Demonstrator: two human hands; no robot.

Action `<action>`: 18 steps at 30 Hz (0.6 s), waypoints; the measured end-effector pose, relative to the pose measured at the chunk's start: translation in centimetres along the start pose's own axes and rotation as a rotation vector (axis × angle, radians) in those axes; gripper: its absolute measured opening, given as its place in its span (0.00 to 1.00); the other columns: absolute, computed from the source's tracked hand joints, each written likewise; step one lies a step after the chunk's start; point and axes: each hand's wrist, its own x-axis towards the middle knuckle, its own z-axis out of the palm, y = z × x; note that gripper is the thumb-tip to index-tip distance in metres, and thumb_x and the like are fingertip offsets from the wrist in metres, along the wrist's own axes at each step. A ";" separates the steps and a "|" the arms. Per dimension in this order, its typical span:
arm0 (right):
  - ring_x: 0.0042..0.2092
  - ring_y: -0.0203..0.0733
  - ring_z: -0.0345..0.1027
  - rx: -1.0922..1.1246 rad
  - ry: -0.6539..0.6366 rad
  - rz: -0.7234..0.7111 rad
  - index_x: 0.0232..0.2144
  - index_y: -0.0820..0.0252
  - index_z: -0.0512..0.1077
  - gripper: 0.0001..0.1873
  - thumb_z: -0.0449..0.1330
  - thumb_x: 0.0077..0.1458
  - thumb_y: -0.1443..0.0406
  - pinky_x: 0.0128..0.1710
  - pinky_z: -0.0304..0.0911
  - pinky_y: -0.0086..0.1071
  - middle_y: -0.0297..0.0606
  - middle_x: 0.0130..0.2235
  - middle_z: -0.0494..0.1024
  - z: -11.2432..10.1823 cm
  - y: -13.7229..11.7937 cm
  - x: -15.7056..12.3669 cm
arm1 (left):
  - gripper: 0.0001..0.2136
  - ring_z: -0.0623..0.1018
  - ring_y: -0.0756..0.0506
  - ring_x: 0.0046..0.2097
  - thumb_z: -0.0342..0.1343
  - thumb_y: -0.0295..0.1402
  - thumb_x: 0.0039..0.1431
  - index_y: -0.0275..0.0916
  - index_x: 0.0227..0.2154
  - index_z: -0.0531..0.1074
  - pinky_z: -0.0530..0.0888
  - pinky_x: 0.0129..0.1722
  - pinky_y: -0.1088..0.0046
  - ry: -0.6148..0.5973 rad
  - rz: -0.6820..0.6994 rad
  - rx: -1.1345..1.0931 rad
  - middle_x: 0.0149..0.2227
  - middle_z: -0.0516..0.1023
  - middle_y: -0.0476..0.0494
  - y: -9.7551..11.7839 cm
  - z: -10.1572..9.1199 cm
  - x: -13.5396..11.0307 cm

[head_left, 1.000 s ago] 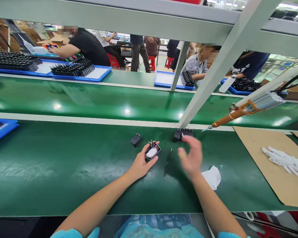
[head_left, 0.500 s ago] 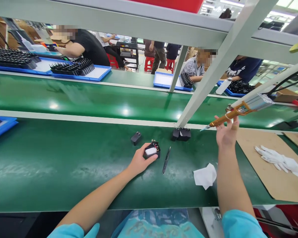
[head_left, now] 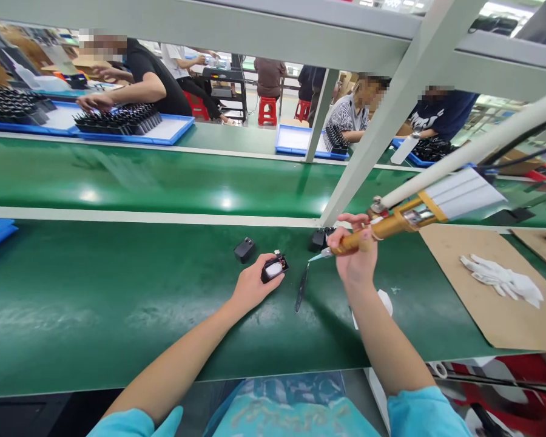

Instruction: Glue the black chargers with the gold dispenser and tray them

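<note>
My left hand [head_left: 251, 285] grips a small black plastic housing [head_left: 274, 268] on the green bench; its top is open and shows a white piece and small wired parts. Wrapped round a gold-coloured glue dispensing gun [head_left: 386, 227] is my right hand [head_left: 359, 255]. The gun's pale blue nozzle tip points left, a short way from the housing and apart from it. Black tweezers [head_left: 302, 291] lie between the two hands. Behind my left hand stands a black power adapter [head_left: 244, 250]. More black adapters [head_left: 318, 239] sit at the frame post, partly hidden by my right hand.
A white cloth [head_left: 384, 302] lies partly behind my right forearm. White gloves [head_left: 503, 279] rest on a cardboard sheet [head_left: 455, 267] at right. A slanted metal post [head_left: 368, 145] rises from the bench. Across the green belt [head_left: 164, 182], co-workers sit by blue trays [head_left: 177, 133] of black adapters.
My right hand has brought the glue dispensing gun left and down, close to the housing. My left hand keeps its hold on the housing. A co-worker's hand now reaches over a tray.
</note>
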 end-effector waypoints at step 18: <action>0.19 0.23 0.57 0.281 -0.026 0.050 0.37 0.53 0.59 0.19 0.59 0.51 0.49 0.19 0.55 0.26 0.29 0.39 0.67 6.2 1.5 -1.3 | 0.17 0.77 0.50 0.33 0.61 0.38 0.52 0.42 0.45 0.70 0.73 0.37 0.77 0.255 0.136 0.062 0.37 0.79 0.50 1.9 -2.1 0.0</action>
